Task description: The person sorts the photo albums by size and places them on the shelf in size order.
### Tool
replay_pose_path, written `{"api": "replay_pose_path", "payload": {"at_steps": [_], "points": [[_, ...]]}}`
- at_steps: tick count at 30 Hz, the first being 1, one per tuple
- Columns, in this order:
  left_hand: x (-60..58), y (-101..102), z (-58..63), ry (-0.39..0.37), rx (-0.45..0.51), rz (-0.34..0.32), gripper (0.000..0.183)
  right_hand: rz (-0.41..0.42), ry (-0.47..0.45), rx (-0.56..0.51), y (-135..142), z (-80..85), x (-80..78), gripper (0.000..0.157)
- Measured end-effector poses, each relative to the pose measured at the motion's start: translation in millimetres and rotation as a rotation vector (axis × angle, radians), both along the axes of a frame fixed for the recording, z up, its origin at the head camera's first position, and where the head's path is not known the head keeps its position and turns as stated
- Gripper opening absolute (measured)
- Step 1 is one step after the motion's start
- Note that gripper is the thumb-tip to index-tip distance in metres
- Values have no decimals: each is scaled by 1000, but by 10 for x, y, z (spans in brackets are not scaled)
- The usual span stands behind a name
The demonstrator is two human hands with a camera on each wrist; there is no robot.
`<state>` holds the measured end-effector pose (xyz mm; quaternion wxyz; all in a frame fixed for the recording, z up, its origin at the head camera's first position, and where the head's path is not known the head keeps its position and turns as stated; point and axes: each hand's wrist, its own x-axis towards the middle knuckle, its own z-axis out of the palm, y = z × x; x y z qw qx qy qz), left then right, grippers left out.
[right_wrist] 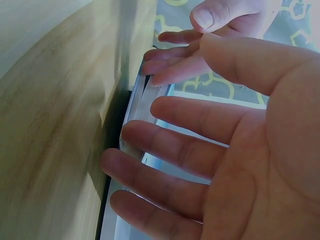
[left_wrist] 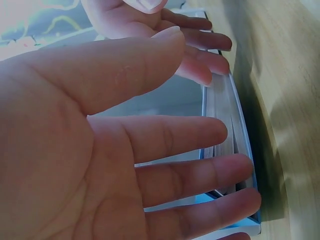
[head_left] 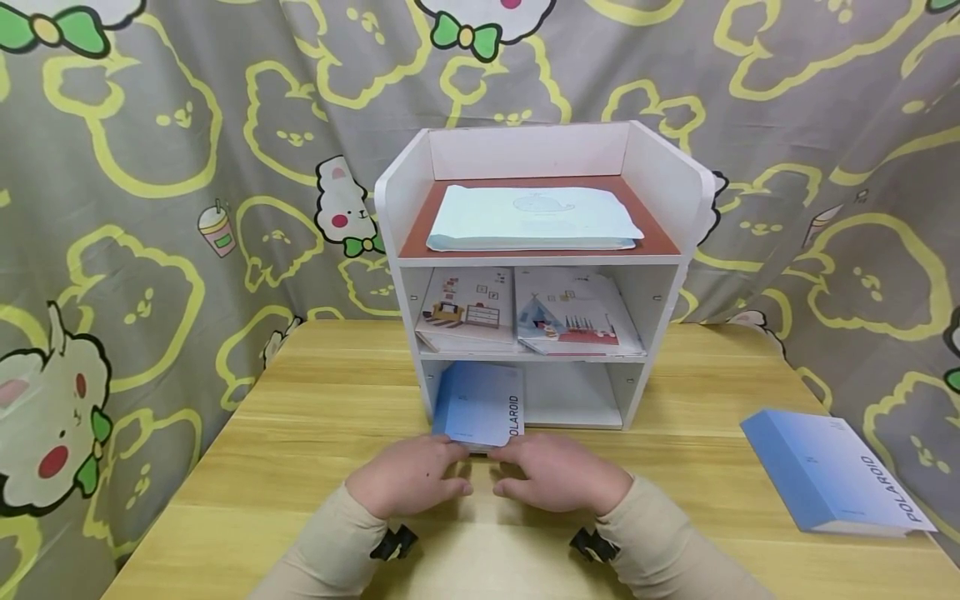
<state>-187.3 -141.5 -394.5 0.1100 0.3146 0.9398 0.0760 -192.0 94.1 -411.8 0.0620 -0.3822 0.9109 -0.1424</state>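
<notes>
A blue-and-white book [head_left: 480, 406] marked POLAROID lies flat in the left part of the shelf's bottom compartment, its near end sticking out a little at the front. At the left of that end is my left hand [head_left: 411, 477], its straight fingers against the page edges [left_wrist: 220, 115] in the left wrist view. My right hand [head_left: 562, 472] is at the right corner, fingers extended and spread along the same end of the book [right_wrist: 150, 97]. Both thumbs point inward, apart from each other. Neither hand grips anything.
The white shelf [head_left: 531, 356] stands on a wooden table [head_left: 315, 400]. Two picture books [head_left: 472, 304] lie side by side in its middle compartment. A pale book [head_left: 532, 218] rests on top. Another blue POLAROID book [head_left: 832, 471] lies at the right table edge. Patterned curtains [head_left: 180, 167] hang behind.
</notes>
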Motion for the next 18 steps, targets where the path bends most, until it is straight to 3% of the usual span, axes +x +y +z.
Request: {"api": "replay_pose_path", "payload": {"at_steps": [18], "points": [[-31,-1,-21,16,-10,19,55,-8,-16,-6,12,-30,-27,48]]}}
